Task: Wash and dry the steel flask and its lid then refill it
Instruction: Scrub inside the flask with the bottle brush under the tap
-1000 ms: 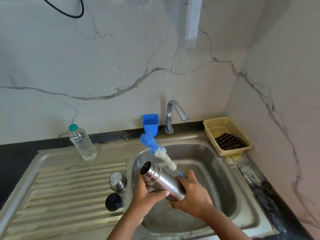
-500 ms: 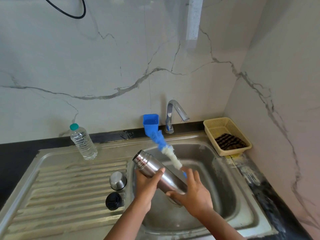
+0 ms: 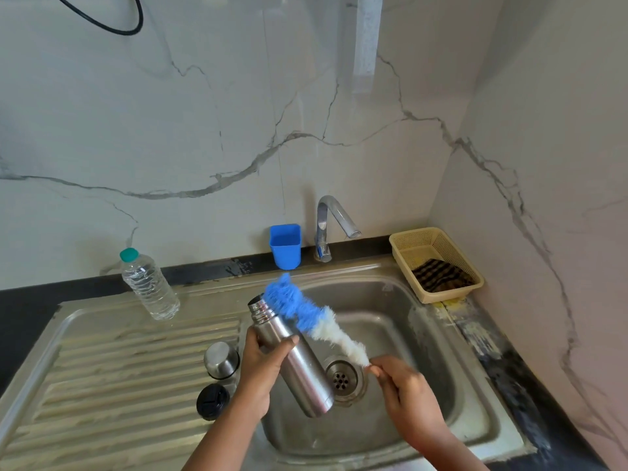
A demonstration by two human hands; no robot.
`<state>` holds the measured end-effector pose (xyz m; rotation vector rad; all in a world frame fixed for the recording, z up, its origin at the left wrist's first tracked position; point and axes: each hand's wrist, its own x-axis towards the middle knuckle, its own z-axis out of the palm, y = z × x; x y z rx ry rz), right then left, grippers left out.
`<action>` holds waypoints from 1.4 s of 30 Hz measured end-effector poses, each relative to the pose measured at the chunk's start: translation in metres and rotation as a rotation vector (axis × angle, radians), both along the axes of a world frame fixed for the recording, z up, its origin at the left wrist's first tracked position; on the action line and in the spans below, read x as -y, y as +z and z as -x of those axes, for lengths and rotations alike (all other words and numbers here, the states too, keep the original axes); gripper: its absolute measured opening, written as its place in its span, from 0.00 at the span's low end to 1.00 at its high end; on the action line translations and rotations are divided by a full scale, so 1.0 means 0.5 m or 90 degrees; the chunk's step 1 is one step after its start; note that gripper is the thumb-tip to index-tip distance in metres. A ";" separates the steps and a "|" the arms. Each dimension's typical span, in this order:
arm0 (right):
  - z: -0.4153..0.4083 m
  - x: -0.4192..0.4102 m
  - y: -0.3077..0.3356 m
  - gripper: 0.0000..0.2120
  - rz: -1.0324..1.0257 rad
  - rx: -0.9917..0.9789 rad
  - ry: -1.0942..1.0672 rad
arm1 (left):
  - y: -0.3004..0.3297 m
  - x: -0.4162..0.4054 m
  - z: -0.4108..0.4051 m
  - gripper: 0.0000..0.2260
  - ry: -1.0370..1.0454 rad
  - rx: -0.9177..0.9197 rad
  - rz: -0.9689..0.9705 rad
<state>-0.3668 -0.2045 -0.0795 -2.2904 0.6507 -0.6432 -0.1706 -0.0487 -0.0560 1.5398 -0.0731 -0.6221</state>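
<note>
While left hand point(image 3: 263, 363) grips tilted, uncapped steel flask point(image 3: 292, 355), right hand point(image 3: 404, 389) seemingly pinches blurred brush point(image 3: 314, 317).

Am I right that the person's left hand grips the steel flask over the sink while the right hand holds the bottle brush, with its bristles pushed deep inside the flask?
Not quite. The head view shows the left hand gripping the steel flask over the sink and the right hand holding the bottle brush, but its bristles are outside the flask, beside its mouth.

Both forearms bare; no sleeves show.
</note>
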 end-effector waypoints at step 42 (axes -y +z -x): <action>0.036 -0.044 0.053 0.04 0.073 -0.031 -0.096 | 0.050 0.009 0.032 0.37 -0.024 -0.098 0.168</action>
